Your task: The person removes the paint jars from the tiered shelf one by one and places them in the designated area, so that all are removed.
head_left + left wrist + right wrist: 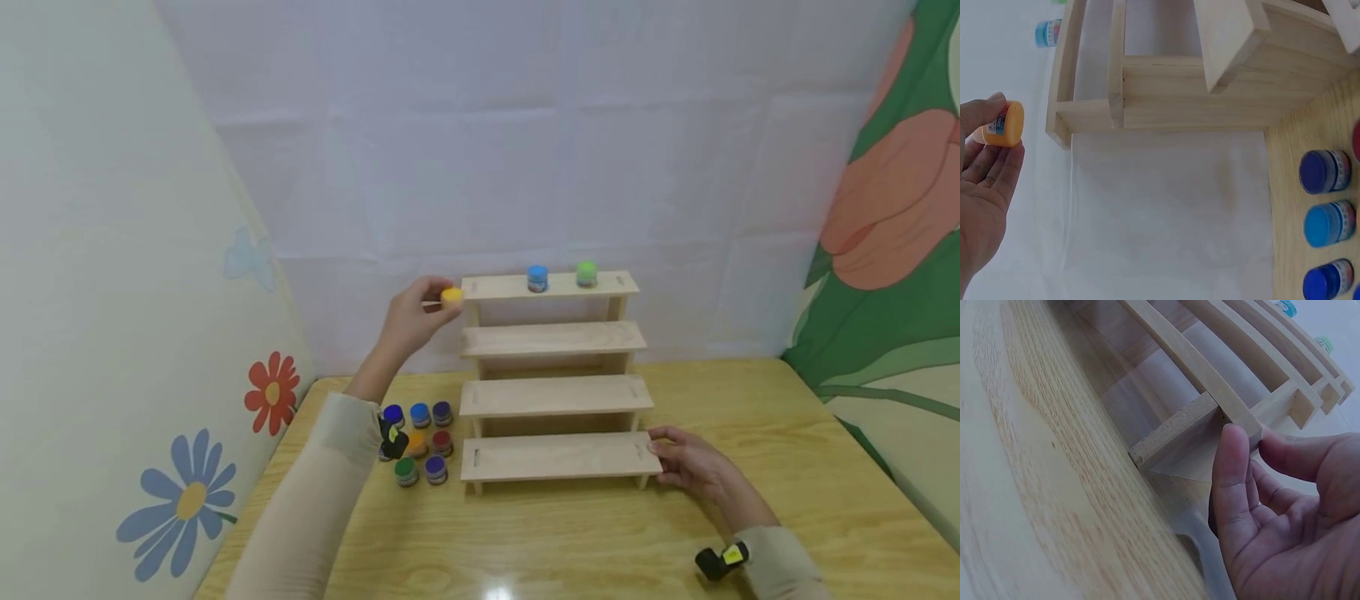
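Holding an orange-yellow paint jar [452, 297] in mid-air at ten o'clock from the middle of a four-tier wooden rack [555, 396], just beyond the left end of the top tier [498, 287]. Pinching it between thumb and fingertips of the left hand [416, 317], clear of any support; cannot tell how firmly. Could lose it to a slack finger on the curved side, probably with a roll afterwards. Could also clip the tier's end through too low a crossing, jolting the rack. Might topple the blue jar [537, 279] at twelve o'clock and the light-green jar [587, 274] toward one with that same bump, given so shallow a board. At four o'clock, gripping the bottom tier [555, 457] by its right end with the right hand [697, 467]; might skew or tilt the rack by an uneven pull. At eight o'clock on the wood-grain table [570, 542], could scatter the other paint jars [416, 444] with a dip of the left cuff [345, 421], close beside.
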The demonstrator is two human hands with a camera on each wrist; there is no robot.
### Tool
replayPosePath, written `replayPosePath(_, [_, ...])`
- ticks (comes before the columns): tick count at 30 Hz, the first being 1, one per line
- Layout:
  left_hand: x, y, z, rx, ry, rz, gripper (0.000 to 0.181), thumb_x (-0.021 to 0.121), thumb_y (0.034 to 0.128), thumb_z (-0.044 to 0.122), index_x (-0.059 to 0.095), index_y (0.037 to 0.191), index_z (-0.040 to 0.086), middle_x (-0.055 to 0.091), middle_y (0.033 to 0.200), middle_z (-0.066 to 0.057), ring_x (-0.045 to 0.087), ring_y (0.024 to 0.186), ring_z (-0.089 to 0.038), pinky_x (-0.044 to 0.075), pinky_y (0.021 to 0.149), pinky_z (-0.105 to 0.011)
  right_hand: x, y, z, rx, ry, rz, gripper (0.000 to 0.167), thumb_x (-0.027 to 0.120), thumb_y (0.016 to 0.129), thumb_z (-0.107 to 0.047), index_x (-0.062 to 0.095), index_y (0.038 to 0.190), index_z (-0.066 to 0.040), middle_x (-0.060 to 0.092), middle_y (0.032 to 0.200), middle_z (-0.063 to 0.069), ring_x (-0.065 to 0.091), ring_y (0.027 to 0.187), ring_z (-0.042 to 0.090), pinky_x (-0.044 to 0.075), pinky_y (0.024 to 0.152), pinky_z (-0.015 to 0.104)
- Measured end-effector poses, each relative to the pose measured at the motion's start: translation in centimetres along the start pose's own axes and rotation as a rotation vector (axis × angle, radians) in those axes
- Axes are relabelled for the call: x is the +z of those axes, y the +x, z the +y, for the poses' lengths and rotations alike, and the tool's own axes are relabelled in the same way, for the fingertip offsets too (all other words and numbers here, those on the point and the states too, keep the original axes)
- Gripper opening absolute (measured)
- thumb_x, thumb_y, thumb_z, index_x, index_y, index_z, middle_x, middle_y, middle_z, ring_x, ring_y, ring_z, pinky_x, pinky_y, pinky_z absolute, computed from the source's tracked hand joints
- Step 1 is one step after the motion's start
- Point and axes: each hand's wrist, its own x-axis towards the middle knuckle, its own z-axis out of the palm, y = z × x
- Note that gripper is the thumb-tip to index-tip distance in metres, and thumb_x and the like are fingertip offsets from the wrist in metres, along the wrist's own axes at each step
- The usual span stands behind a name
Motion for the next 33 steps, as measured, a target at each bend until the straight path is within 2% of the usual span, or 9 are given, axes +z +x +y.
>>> replayPosePath(10, [-1.5,-2.7,-1.1,-0.023,0.031,-0.031,0.048,0.076,0.0918,0.013,0.058,0.134,0.000,0.064,0.126,-0.019,0.062,0.117,-0.033,0.056,0.100,-0.044,-0.4,0.0,0.0,0.001,0.002,-0.006,0.014,0.057,0.103,-0.011,0.061,0.114,-0.017,0.069,0.091,0.001,0.066,0.078,0.011,0.059,0.063,0.021])
replayPosePath(17, [-2.6,-4.4,-2.5,-0.031,0.066,-0.043,0.046,0.076,0.0916,0.012,0.060,0.133,0.000,0.065,0.125,-0.019,0.063,0.115,-0.034,0.057,0.098,-0.045,-0.5,-0.1,0.0,-0.002,0.003,-0.019,0.013,0.057,0.103,-0.011,0.061,0.112,-0.018,0.069,0.091,0.000,0.066,0.079,0.011,0.059,0.064,0.021])
replayPosePath(27, [-3.7,-6.2,-4.0,-0.022,0.086,-0.049,0.044,0.076,0.0929,0.017,0.061,0.131,0.000,0.066,0.121,-0.018,0.064,0.113,-0.034,0.057,0.098,-0.046,-0.9,0.2,0.0,-0.009,-0.001,-0.018,0.013,0.057,0.103,-0.012,0.060,0.114,-0.018,0.068,0.092,0.001,0.065,0.079,0.011,0.058,0.064,0.021])
replayPosePath(33, [-4.4,-7.4,-4.4,-0.053,0.090,-0.077,0.046,0.074,0.0946,0.021,0.059,0.133,-0.001,0.065,0.124,-0.020,0.063,0.117,-0.036,0.055,0.100,-0.047,-0.9,0.3,-0.1,-0.003,0.015,-0.019,0.013,0.057,0.102,-0.011,0.061,0.111,-0.019,0.069,0.090,0.001,0.066,0.077,0.011,0.058,0.063,0.020])
